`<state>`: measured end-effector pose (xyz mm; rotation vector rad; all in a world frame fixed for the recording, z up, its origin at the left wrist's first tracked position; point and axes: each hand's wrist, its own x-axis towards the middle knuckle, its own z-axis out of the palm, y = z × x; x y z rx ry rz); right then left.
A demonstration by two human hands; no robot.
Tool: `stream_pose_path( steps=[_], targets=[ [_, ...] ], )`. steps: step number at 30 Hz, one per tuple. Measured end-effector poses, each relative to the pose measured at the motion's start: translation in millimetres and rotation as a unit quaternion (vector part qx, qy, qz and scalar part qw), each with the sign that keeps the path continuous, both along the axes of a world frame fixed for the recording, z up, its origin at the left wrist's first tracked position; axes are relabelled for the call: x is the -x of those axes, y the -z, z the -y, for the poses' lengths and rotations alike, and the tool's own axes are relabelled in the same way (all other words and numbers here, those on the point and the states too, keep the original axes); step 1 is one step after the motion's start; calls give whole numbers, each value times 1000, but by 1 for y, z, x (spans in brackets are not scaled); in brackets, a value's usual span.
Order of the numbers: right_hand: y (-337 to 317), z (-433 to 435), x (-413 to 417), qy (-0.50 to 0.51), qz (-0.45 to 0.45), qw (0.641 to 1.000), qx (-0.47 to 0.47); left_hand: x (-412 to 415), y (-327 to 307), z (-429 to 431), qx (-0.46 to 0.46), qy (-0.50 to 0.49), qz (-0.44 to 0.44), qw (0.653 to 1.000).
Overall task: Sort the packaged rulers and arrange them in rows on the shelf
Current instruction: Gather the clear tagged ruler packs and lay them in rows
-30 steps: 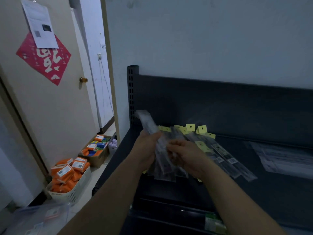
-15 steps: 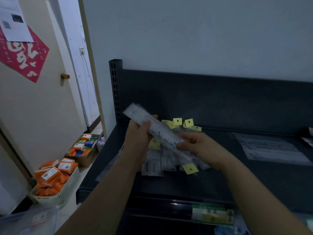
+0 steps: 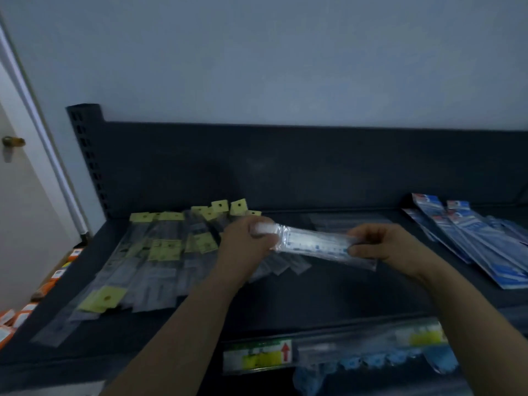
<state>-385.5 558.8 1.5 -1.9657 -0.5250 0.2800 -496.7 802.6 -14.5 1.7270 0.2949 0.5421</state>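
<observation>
Fingers of the left hand (image 3: pixel 245 244) curl round one end of a clear packaged ruler (image 3: pixel 317 246), while those of the right hand (image 3: pixel 384 244) pinch its other end, holding it crosswise over the dark shelf (image 3: pixel 343 295) at mid-frame. Yellow-tagged ruler packs (image 3: pixel 160 252) lie fanned at left, and blue packs (image 3: pixel 471 238) lie at right.

We cannot read the print on the packaged ruler (image 3: pixel 314 245); it is blurred, and our left hand (image 3: pixel 245 247) covers its left end. The blue packs (image 3: pixel 480 241) run off the right edge, the orange boxes (image 3: pixel 11 324) off the left.
</observation>
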Motion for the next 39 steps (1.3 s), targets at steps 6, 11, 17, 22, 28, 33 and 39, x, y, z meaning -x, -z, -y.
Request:
stream_pose_path(
  steps=[6,11,17,22,28,33,39],
  targets=[
    [1,73,-52,51,12,999,-11,-51,3,82,-17,45,-64,997],
    [4,108,-85,36,53,998,3,-84,12,123,-155,28,-78,984],
    [39,117,-95,-57,79,991,89,-86,30,137,-213,28,-131,968],
    [36,116,-102,-44,115,990,74,-94,29,140,-259,-25,-133,956],
    [44,100,-110,-80,235,947,204,-101,26,145,-450,-84,-227,860],
    [51,101,-107,-166,219,921,278,-102,36,155,-537,64,-323,776],
    [50,118,-98,-223,221,873,373,-86,32,155,-518,119,-373,761]
  ],
)
